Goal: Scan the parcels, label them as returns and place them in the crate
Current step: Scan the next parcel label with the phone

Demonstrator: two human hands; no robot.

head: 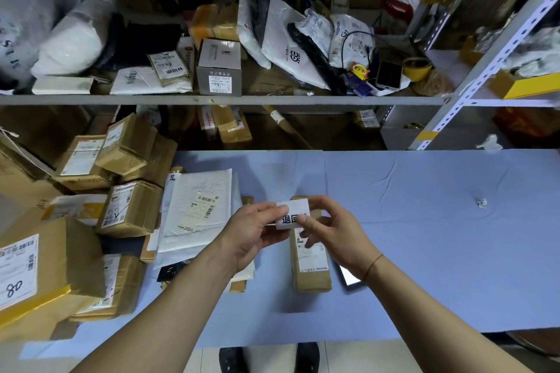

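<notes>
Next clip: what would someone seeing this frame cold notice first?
Both hands, left hand and right hand, pinch a white return label at centre, above a long brown parcel lying on the blue table. A heap of cardboard parcels crowds the table's left end.

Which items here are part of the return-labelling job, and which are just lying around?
In use: return sticker, pinched by left hand and right hand; long brown parcel beneath; waiting parcel pile.
Lying about: crumpled paper scrap, tape roll, phone on shelf, dark device by the parcel.
</notes>
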